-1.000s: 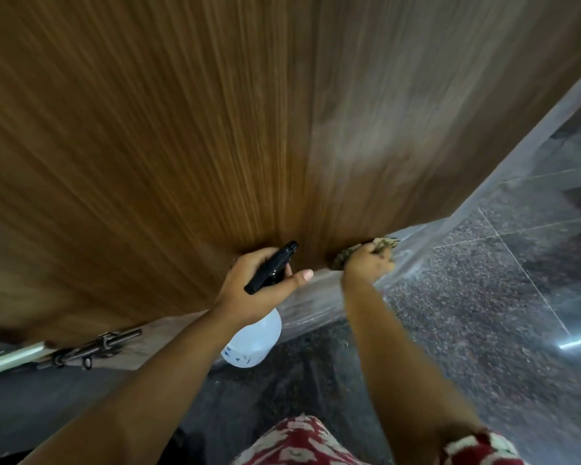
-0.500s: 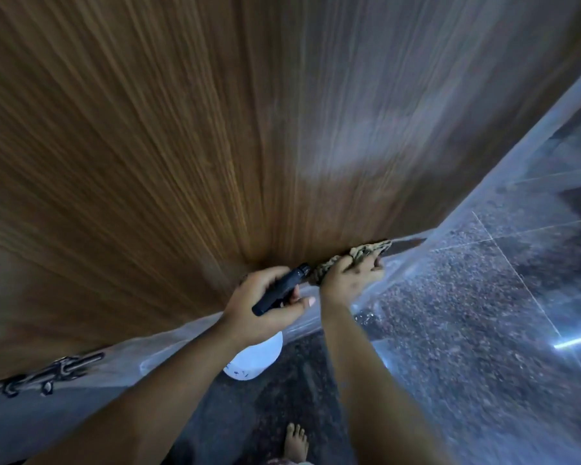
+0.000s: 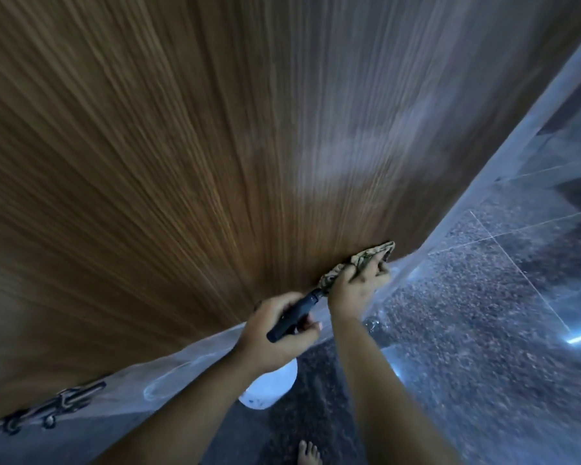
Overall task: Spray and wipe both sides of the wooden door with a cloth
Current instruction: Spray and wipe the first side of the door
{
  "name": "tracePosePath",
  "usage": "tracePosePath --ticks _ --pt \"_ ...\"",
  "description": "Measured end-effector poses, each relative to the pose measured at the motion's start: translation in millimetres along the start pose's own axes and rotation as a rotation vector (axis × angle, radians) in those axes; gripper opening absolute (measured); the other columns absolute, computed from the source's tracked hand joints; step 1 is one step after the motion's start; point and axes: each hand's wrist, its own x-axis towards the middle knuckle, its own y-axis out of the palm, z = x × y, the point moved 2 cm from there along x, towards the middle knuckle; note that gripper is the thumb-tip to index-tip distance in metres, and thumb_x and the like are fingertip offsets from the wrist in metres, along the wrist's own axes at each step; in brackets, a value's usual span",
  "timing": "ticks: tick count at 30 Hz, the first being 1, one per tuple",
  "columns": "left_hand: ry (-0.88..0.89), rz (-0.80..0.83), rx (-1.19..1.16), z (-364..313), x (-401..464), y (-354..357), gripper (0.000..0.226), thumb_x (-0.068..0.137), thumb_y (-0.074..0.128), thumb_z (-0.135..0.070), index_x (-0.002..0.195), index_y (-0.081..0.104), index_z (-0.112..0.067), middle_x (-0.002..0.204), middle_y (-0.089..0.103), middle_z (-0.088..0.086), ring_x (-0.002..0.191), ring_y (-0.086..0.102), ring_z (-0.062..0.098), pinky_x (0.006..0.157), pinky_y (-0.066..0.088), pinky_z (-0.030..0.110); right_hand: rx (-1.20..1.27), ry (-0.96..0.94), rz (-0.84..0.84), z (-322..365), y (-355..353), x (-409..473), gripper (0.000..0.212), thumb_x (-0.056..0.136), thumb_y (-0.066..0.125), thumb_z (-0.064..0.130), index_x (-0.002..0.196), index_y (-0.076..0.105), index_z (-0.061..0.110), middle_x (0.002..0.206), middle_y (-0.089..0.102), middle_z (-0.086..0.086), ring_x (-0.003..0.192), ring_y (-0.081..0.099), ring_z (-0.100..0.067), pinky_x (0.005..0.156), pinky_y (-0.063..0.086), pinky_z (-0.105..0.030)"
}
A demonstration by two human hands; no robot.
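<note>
Since a moment ago we are sliding our right hand and its cloth up and to the right along the bottom of the wooden door, so the cloth is now pressing on the wood near the lower right corner. We are also tipping our view lower, so that a bare foot is showing on the speckled floor. We judge this to mean that the wiping of this face is reaching its lowest strip, while the other side is yet to be done.

Our right hand is gripping the bunched cloth against the door. Our left hand is curling round the black head of the spray bottle, whose white body is hanging below the wrist, just beside the door's foot.

A pale hazy patch higher on the wood may be spray or only glare; we cannot tell which. The clear plastic film along the door's edge is blurring what lies behind it. A dark metal fitting at the lower left is hard to make out, and the door's upper part is being cut off.
</note>
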Motion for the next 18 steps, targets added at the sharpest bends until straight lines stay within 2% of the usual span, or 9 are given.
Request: tracePosePath --ticks 2,4,6,8,10,12,14,16,18 --pt "-0.001 0.014 0.023 -1.4 0.2 2.1 0.017 0.083 0.071 -0.019 0.08 0.058 -0.009 0.072 0.06 0.008 0.067 0.057 0.012 0.067 0.051 0.043 -0.04 0.084 -0.062 -8.2 -12.6 43.9 0.06 0.099 0.04 0.02 0.155 0.022 0.007 0.151 0.021 -0.024 0.127 0.04 -0.035 0.1 0.032 -0.031" --pt "0.014 -0.025 0.027 -3.9 2.0 1.2 0.02 0.083 0.071 -0.021 0.079 0.058 -0.007 0.073 0.059 0.013 0.065 0.056 0.018 0.065 0.05 0.042 -0.131 0.212 -0.063 -20.5 -34.6 106.0 0.054 0.102 0.041 0.018 0.153 0.028 0.006 0.15 0.026 -0.025 0.131 0.039 -0.038 0.105 0.03 -0.033" --pt "0.012 -0.057 0.02 -6.2 3.6 -0.6 0.021 0.083 0.073 -0.023 0.078 0.06 -0.007 0.073 0.06 0.012 0.065 0.057 0.02 0.064 0.049 0.038 -0.12 0.375 -0.025 -33.2 -54.6 146.5 0.05 0.101 0.041 0.021 0.148 0.034 0.006 0.146 0.034 -0.022 0.13 0.044 -0.037 0.108 0.038 -0.04" --pt "0.008 -0.076 0.022 -6.5 3.9 -0.7 0.022 0.082 0.072 -0.027 0.078 0.06 -0.009 0.072 0.061 0.012 0.066 0.059 0.025 0.064 0.05 0.039 -0.099 0.398 -0.049 -30.8 -53.7 146.7 0.05 0.1 0.042 0.022 0.146 0.037 0.006 0.144 0.037 -0.02 0.127 0.047 -0.034 0.106 0.041 -0.043" --pt "0.002 -0.075 0.009 -5.6 0.2 -0.8 0.023 0.082 0.072 -0.029 0.078 0.06 -0.01 0.072 0.061 0.013 0.067 0.06 0.028 0.064 0.051 0.041 -0.101 0.201 -0.096 -13.4 -42.7 112.0 0.051 0.097 0.044 0.018 0.145 0.038 0.003 0.142 0.034 -0.021 0.119 0.047 -0.027 0.104 0.04 -0.039" --pt "0.005 -0.08 -0.011 -4.4 -2.5 -3.4 0.022 0.083 0.074 -0.027 0.078 0.061 -0.01 0.072 0.062 0.011 0.063 0.058 0.018 0.063 0.051 0.039 -0.134 -0.099 -0.129 -0.3 -33.9 77.3 0.055 0.095 0.045 0.015 0.148 0.034 0.002 0.143 0.029 -0.022 0.112 0.042 -0.022 0.097 0.037 -0.033" --pt "0.008 -0.076 -0.001 -0.7 -5.7 -5.6 0.02 0.086 0.075 -0.021 0.079 0.061 -0.008 0.072 0.062 0.01 0.063 0.058 0.011 0.063 0.05 0.034 -0.17 -0.236 -0.121 -0.6 -32.0 71.3 0.062 0.094 0.045 0.014 0.152 0.027 0.005 0.147 0.024 -0.021 0.119 0.038 -0.026 0.1 0.036 -0.033" --pt "0.01 -0.059 -0.011 2.5 -11.2 -6.5 0.023 0.086 0.074 -0.02 0.08 0.06 -0.004 0.073 0.061 0.013 0.064 0.057 0.011 0.062 0.049 0.034 -0.195 -0.135 -0.081 -21.6 -31.3 90.5 0.06 0.096 0.044 0.015 0.153 0.025 0.008 0.151 0.02 -0.019 0.125 0.039 -0.027 0.106 0.035 -0.035" --pt "0.002 -0.05 -0.022 3.3 -15.6 -5.9 0.024 0.087 0.074 -0.02 0.081 0.059 -0.002 0.073 0.06 0.014 0.065 0.056 0.011 0.063 0.048 0.033 -0.076 0.225 -0.004 -39.5 -34.7 107.0 0.055 0.1 0.042 0.018 0.152 0.028 0.01 0.152 0.026 -0.016 0.125 0.044 -0.032 0.103 0.038 -0.038"
